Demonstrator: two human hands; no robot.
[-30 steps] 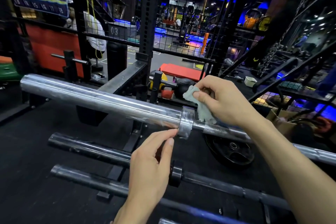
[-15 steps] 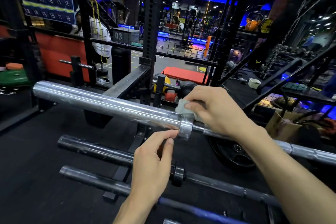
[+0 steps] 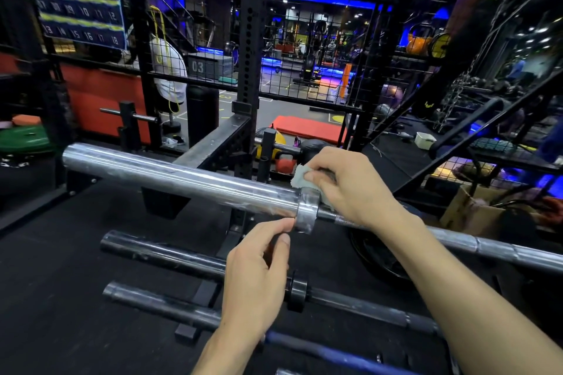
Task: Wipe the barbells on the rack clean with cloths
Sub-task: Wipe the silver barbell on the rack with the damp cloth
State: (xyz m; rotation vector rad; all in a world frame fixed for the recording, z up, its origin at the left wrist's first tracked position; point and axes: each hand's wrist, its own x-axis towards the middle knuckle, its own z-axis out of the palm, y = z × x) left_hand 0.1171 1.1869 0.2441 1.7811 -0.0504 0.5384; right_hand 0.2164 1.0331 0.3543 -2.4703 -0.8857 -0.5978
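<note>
A chrome barbell (image 3: 182, 179) lies across the rack from left to right, its thick sleeve ending in a collar (image 3: 306, 213). My right hand (image 3: 353, 189) grips a pale green cloth (image 3: 300, 176) and presses it over the top of the bar at the collar. Just below the collar, my left hand (image 3: 256, 277) has its thumb and forefinger tips at the collar's lower edge; whether they pinch anything I cannot tell. Two dark barbells (image 3: 164, 253) (image 3: 158, 304) lie on lower pegs of the rack under my left hand.
A black upright post (image 3: 249, 39) and a sloping rack beam (image 3: 213, 143) stand behind the chrome bar. A black weight plate (image 3: 377, 259) lies on the floor under my right forearm. A cardboard box (image 3: 466, 210) sits at the right. Wire mesh fences off the gym beyond.
My right hand has slid the cloth leftwards along the shaft and onto the collar. The left hand stays at the collar's lower edge.
</note>
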